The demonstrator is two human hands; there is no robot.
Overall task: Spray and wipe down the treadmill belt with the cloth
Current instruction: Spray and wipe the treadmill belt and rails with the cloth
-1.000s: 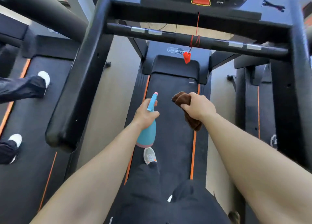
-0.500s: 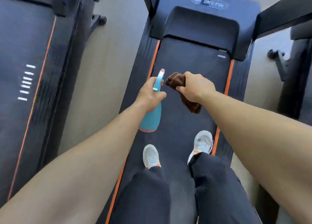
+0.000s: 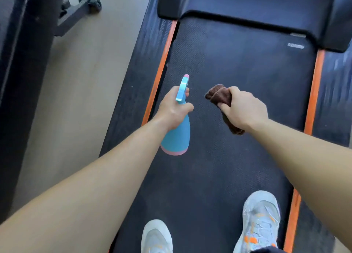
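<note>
While you stand on the treadmill belt, your left hand grips the spray bottle around its narrow neck. Your fingers curl round the front of the spray head and your thumb lies across the neck on the near side. The bottle is blue with a pink base and a pink nozzle tip. It tilts so that the nozzle points forward along the belt while the base hangs back toward you. It is held in the air over the left part of the belt, near the left orange stripe.

Your right hand is clenched around the cloth, a brown towel bunched into a roll. One end sticks out ahead of your knuckles and the other end shows below your wrist. The cloth is held over the middle of the belt, just beside the bottle's spray head but apart from it. Whether it touches the belt you cannot tell.

Your left shoe and right shoe, both pale grey, rest on the near end of the belt. The right one sits close to the right orange stripe. At the far end, the black motor cover spans the belt. To your left lies pale floor, with the foot of a neighbouring machine on it.
</note>
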